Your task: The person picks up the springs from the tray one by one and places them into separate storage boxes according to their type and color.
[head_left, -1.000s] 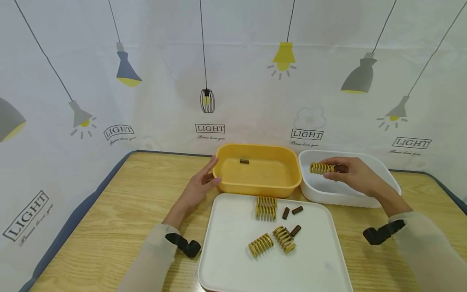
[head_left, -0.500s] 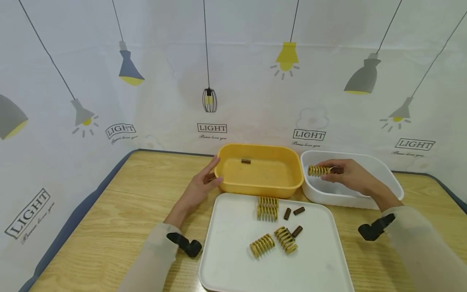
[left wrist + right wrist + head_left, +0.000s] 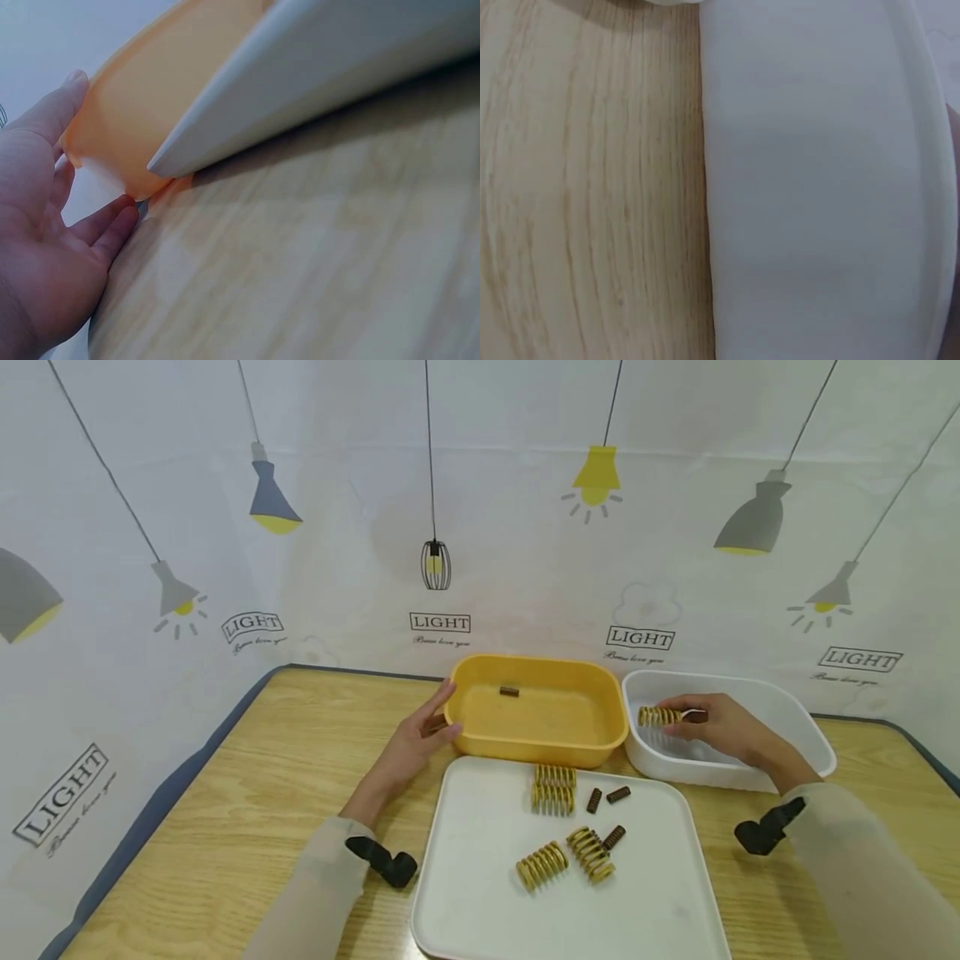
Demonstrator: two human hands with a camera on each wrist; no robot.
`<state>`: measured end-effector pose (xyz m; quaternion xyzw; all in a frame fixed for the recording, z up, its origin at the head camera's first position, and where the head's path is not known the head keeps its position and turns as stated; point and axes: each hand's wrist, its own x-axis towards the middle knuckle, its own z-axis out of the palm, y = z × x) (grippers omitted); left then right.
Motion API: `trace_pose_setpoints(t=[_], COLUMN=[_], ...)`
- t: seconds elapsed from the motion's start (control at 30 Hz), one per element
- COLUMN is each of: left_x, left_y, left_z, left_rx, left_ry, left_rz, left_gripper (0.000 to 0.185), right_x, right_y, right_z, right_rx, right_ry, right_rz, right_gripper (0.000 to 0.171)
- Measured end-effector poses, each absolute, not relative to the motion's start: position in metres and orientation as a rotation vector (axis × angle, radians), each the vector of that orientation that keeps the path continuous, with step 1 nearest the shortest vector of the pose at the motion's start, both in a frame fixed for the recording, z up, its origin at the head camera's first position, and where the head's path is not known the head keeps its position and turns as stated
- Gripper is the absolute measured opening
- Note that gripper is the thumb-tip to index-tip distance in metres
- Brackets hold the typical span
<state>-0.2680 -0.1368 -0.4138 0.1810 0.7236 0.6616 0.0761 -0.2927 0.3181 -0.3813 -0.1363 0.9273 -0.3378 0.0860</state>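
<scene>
a yellow spring (image 3: 658,717) is pinched by the right hand (image 3: 716,725) inside the white bin (image 3: 810,735); the yellow bin (image 3: 540,745) is touched by the left hand (image 3: 408,747), its grip apart.

Right hand (image 3: 720,725) lowered yellow spring (image 3: 659,717) into white bin (image 3: 813,739)

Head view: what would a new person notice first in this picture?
Probably the right hand, which holds a yellow spring inside the white bin at the right. Next, the left hand rests against the left wall of the yellow bin, which holds one small brown spring. In front, the white tray carries four more yellow springs and three brown ones.
</scene>
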Motion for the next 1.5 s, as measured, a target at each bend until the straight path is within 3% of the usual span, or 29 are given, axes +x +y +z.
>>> trace_pose_setpoints(t=[0.3, 1.5], left_x=[-0.278, -0.277], left_y=[-0.137, -0.137], left_z=[-0.432, -0.428], left_rx=[0.578, 0.569], left_ry=[2.208, 2.220], left_rz=[1.986, 1.971], left_gripper=[0.064, 0.065], right_x=[-0.298, -0.306], right_y=[0.318, 0.318], right_z=[-0.386, -0.397], right_rx=[-0.416, -0.397], right_ry=[2.743, 2.745], right_rz=[-1.019, -0.998], right_gripper=[0.050, 0.050])
